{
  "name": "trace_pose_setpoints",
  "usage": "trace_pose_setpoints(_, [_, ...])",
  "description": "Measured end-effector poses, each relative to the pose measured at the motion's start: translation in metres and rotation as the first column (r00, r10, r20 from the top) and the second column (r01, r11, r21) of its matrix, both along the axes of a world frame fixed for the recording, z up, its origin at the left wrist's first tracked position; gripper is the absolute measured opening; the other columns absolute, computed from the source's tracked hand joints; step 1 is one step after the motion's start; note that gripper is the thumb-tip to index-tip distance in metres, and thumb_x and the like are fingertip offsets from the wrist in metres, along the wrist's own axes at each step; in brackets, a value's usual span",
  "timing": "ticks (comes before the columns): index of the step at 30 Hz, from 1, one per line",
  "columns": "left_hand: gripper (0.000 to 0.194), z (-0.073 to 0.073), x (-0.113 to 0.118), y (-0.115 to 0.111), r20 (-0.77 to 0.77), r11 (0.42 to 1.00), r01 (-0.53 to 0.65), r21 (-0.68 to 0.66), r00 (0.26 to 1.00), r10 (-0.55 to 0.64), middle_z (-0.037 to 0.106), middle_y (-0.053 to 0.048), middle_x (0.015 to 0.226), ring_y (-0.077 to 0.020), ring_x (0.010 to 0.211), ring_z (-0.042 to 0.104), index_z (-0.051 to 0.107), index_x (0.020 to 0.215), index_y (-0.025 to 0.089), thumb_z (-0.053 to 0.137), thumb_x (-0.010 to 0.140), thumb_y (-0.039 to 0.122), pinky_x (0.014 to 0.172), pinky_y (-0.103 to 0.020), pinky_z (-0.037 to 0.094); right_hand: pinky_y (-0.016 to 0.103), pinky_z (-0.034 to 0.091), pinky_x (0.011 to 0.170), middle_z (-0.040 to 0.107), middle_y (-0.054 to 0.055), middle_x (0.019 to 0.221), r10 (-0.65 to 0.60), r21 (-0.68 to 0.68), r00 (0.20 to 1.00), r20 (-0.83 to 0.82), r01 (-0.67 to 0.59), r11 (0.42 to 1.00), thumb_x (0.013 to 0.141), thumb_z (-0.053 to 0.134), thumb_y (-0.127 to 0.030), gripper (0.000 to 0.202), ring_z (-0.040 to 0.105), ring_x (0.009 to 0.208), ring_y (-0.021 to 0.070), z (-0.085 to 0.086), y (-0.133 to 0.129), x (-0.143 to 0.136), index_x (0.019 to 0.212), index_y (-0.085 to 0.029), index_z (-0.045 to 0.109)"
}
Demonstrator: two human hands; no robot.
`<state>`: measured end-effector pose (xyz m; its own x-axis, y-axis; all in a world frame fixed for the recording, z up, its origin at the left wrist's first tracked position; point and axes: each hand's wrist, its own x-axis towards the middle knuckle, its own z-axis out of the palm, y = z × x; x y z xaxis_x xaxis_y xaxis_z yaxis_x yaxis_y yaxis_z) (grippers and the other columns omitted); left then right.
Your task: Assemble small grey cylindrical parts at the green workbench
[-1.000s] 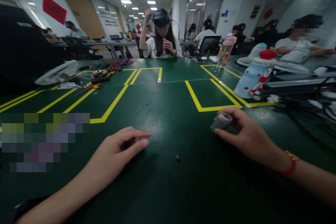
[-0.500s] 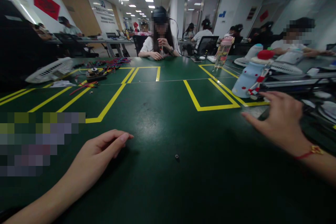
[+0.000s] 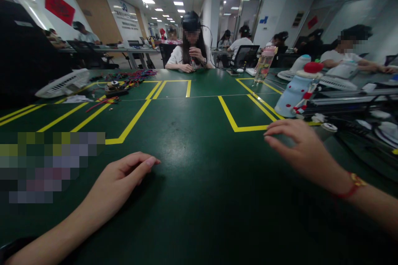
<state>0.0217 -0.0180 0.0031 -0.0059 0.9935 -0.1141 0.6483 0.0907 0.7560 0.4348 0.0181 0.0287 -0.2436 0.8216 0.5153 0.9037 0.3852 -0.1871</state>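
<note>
My left hand (image 3: 126, 176) is low over the green table (image 3: 199, 215), left of the middle. Its thumb and fingers are pressed together; anything between them is hidden or too small to name. My right hand (image 3: 298, 147), with a red cord bracelet (image 3: 353, 185) at the wrist, is in front of a yellow-taped rectangle (image 3: 234, 122). Its thumb and fingertips come together in a pinch, and I cannot make out what, if anything, is in them. Just behind this hand lies a small roll-like part (image 3: 328, 128). A light-blue bottle (image 3: 290, 95) with a red top stands beyond it.
Coloured wires (image 3: 133, 76) and a white fan (image 3: 64, 83) lie at the back left. On the right are metal rails (image 3: 348, 97) and cables (image 3: 382, 132). A clear pink-lidded bottle (image 3: 265, 66) stands at the back. Across the table sits a person (image 3: 189, 56).
My right hand has moved left, and its fingers have closed together. A small dark ring on the table between the hands is no longer visible. My left hand is almost unmoved.
</note>
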Motion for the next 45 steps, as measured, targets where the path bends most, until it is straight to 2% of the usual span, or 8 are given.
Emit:
trace_pose_setpoints(4, [0.05, 0.001, 0.003, 0.0, -0.034, 1.0, -0.003, -0.004, 0.999, 0.003, 0.056, 0.005, 0.069, -0.0162, 0.062, 0.051, 0.068, 0.099, 0.022, 0.051, 0.085, 0.067, 0.058, -0.025, 0.036, 0.037, 0.041, 0.086, 0.07, 0.012, 0.106, -0.473, 0.144, 0.874, 0.113, 0.457, 0.878, 0.086, 0.048, -0.047, 0.037, 0.06, 0.1, 0.0253, 0.008, 0.012, 0.1, 0.091, -0.018, 0.071])
trace_pose_setpoints(7, [0.05, 0.0, 0.001, -0.002, -0.033, 1.0, -0.018, -0.011, 0.999, 0.017, 0.058, 0.005, 0.071, -0.0169, 0.064, 0.053, 0.069, 0.099, 0.023, 0.052, 0.084, 0.068, 0.06, -0.025, 0.038, 0.035, 0.041, 0.074, 0.071, 0.012, 0.099, -0.665, -0.028, 0.735, 0.135, 0.674, 0.739, 0.084, 0.049, -0.049, 0.04, 0.06, 0.086, 0.024, 0.009, 0.013, 0.141, 0.097, -0.019, 0.072])
trace_pose_setpoints(9, [0.051, -0.001, -0.001, -0.003, -0.029, 1.0, -0.022, -0.016, 0.999, 0.022, 0.058, 0.005, 0.071, -0.0171, 0.064, 0.053, 0.069, 0.098, 0.024, 0.051, 0.084, 0.07, 0.06, -0.025, 0.038, 0.035, 0.04, 0.071, 0.071, 0.01, 0.095, -0.715, -0.136, 0.687, 0.13, 0.727, 0.674, 0.082, 0.05, -0.051, 0.04, 0.058, 0.079, 0.0235, 0.008, 0.013, 0.151, 0.1, -0.022, 0.072])
trace_pose_setpoints(18, [0.054, -0.006, -0.007, -0.001, -0.035, 1.0, -0.017, -0.015, 0.999, 0.016, 0.055, 0.005, 0.068, -0.0176, 0.064, 0.054, 0.069, 0.098, 0.025, 0.05, 0.083, 0.073, 0.06, -0.025, 0.039, 0.034, 0.041, 0.07, 0.07, 0.007, 0.086, -0.738, -0.144, 0.674, -0.017, 0.729, 0.669, 0.072, 0.055, -0.055, 0.043, 0.058, 0.073, 0.0226, 0.007, 0.016, 0.147, 0.094, -0.023, 0.072])
trace_pose_setpoints(29, [0.047, 0.004, -0.001, -0.007, -0.036, 1.0, -0.012, -0.023, 0.999, 0.011, 0.055, 0.005, 0.068, -0.0174, 0.065, 0.054, 0.07, 0.098, 0.024, 0.051, 0.087, 0.067, 0.062, -0.025, 0.038, 0.036, 0.042, 0.076, 0.071, 0.009, 0.094, -0.737, -0.261, 0.676, -0.008, 0.71, 0.654, 0.08, 0.06, -0.047, 0.035, 0.061, 0.081, 0.0231, 0.013, 0.013, 0.138, 0.102, -0.023, 0.074])
trace_pose_setpoints(34, [0.047, 0.005, 0.003, -0.005, -0.046, 1.0, -0.016, -0.013, 0.999, 0.016, 0.057, 0.005, 0.068, -0.0171, 0.065, 0.054, 0.071, 0.097, 0.024, 0.052, 0.086, 0.066, 0.062, -0.025, 0.037, 0.034, 0.04, 0.073, 0.069, 0.013, 0.099, -0.747, -0.221, 0.662, -0.063, 0.721, 0.657, 0.083, 0.058, -0.055, 0.047, 0.058, 0.081, 0.0202, 0.013, 0.01, 0.131, 0.111, -0.02, 0.071])
trace_pose_setpoints(39, [0.047, 0.007, 0.004, -0.005, -0.055, 1.0, -0.018, -0.007, 0.998, 0.017, 0.057, 0.005, 0.069, -0.0171, 0.066, 0.054, 0.071, 0.097, 0.024, 0.052, 0.086, 0.066, 0.062, -0.025, 0.037, 0.036, 0.039, 0.07, 0.068, 0.014, 0.089, -0.735, -0.21, 0.676, -0.051, 0.712, 0.67, 0.083, 0.059, -0.048, 0.042, 0.056, 0.076, 0.0211, 0.01, 0.013, 0.133, 0.106, -0.016, 0.074])
trace_pose_setpoints(45, [0.048, 0.005, 0.0, -0.005, -0.064, 1.0, -0.006, -0.01, 0.998, 0.005, 0.058, 0.004, 0.07, -0.0181, 0.067, 0.056, 0.07, 0.099, 0.025, 0.05, 0.087, 0.067, 0.065, -0.026, 0.039, 0.036, 0.043, 0.078, 0.071, 0.009, 0.099, -0.741, -0.272, 0.653, -0.156, 0.693, 0.667, 0.078, 0.066, -0.046, 0.041, 0.062, 0.084, 0.0218, 0.009, 0.012, 0.136, 0.111, -0.023, 0.072])
